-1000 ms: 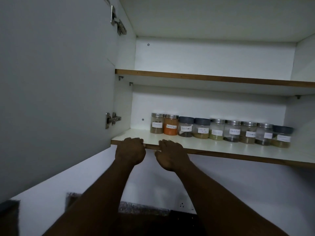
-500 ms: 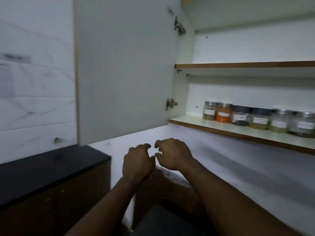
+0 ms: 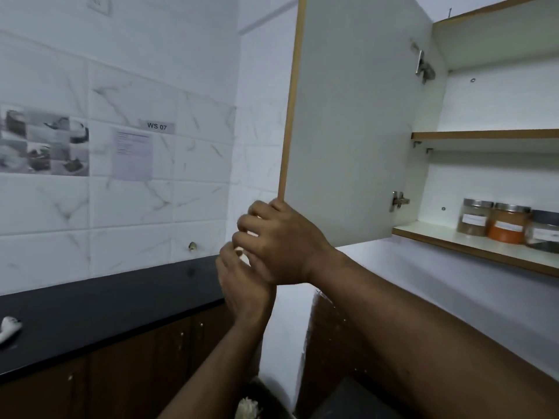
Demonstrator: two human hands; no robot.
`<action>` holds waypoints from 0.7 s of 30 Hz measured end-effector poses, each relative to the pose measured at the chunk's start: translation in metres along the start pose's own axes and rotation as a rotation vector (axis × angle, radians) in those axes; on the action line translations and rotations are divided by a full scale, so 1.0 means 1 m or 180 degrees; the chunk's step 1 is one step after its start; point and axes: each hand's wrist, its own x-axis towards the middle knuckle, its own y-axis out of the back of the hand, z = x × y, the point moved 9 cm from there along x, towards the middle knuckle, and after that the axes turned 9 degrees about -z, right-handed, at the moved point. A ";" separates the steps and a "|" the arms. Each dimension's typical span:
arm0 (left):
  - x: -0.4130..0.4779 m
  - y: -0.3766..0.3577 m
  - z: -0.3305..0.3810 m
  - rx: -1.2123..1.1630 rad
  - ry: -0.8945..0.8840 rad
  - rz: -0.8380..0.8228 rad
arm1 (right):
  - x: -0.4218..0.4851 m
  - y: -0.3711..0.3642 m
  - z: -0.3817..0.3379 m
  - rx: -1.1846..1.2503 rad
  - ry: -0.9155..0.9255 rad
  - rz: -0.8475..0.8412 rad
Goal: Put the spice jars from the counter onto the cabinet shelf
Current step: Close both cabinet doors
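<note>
Head view: spice jars (image 3: 508, 225) sit in a row on the lower cabinet shelf (image 3: 472, 245), well right of your hands. Your right hand (image 3: 281, 243) is clenched on the open cabinet door (image 3: 351, 122) bottom corner; your left hand (image 3: 242, 282), just below it, fingers curled, grip unclear.

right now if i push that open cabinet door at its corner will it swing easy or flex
The cabinet door looks like a stiff flat panel, so it probably won't flex. It hangs on two metal hinges, so a push from the right hand at its corner likely swings it easily.
</note>
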 end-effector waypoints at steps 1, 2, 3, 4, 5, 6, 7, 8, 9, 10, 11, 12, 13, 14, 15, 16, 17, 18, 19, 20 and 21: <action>0.007 0.004 0.005 -0.0027 -0.0205 -0.0055 | 0.009 -0.003 0.001 -0.0135 -0.0064 -0.0166; 0.011 0.003 0.012 -0.0070 -0.0378 -0.0167 | 0.013 -0.006 0.007 -0.0249 -0.0151 -0.0343; 0.014 -0.001 0.015 -0.0119 -0.0508 -0.0330 | 0.015 -0.009 0.013 -0.0354 -0.0264 -0.0517; 0.015 -0.006 0.016 -0.0246 -0.0582 -0.0493 | 0.016 -0.012 0.020 -0.0449 -0.0387 -0.0663; 0.013 -0.009 0.016 -0.0456 -0.0605 -0.0611 | 0.014 -0.013 0.026 -0.0507 -0.0503 -0.0756; 0.010 -0.011 0.016 -0.0657 -0.0589 -0.0672 | 0.009 -0.013 0.031 -0.0540 -0.0598 -0.0804; 0.008 -0.013 0.015 -0.0817 -0.0589 -0.0657 | 0.003 -0.012 0.034 -0.0574 -0.0655 -0.0819; 0.004 -0.014 0.015 -0.0920 -0.0605 -0.0588 | -0.004 -0.011 0.037 -0.0606 -0.0676 -0.0811; 0.001 -0.015 0.016 -0.0994 -0.0632 -0.0503 | -0.013 -0.010 0.039 -0.0631 -0.0672 -0.0794; -0.002 -0.016 0.018 -0.1038 -0.0654 -0.0425 | -0.023 -0.007 0.041 -0.0653 -0.0674 -0.0778; -0.005 -0.017 0.022 -0.1073 -0.0678 -0.0364 | -0.034 -0.005 0.044 -0.0656 -0.0710 -0.0791; -0.008 -0.019 0.026 -0.1101 -0.0710 -0.0320 | -0.045 -0.001 0.050 -0.0647 -0.0791 -0.0826; -0.011 -0.021 0.031 -0.1125 -0.0761 -0.0279 | -0.056 0.003 0.058 -0.0640 -0.0929 -0.0849; -0.016 -0.024 0.038 -0.1135 -0.0837 -0.0239 | -0.068 0.010 0.066 -0.0603 -0.1109 -0.0788; -0.022 -0.027 0.046 -0.1155 -0.0940 -0.0235 | -0.080 0.020 0.075 -0.0498 -0.1332 -0.0614; -0.030 -0.033 0.056 -0.1179 -0.1067 -0.0276 | -0.094 0.033 0.085 -0.0313 -0.1599 -0.0335; -0.040 -0.040 0.067 -0.1196 -0.1204 -0.0355 | -0.109 0.046 0.095 -0.0067 -0.1909 -0.0020; -0.052 -0.048 0.078 -0.1209 -0.1332 -0.0457 | -0.126 0.056 0.104 0.0172 -0.2226 0.0265; -0.065 -0.056 0.090 -0.1239 -0.1459 -0.0563 | -0.143 0.064 0.112 0.0338 -0.2530 0.0494; -0.078 -0.065 0.103 -0.1289 -0.1587 -0.0670 | -0.161 0.071 0.119 0.0409 -0.2781 0.0668; -0.090 -0.072 0.115 -0.1345 -0.1713 -0.0761 | -0.175 0.077 0.124 0.0414 -0.2968 0.0777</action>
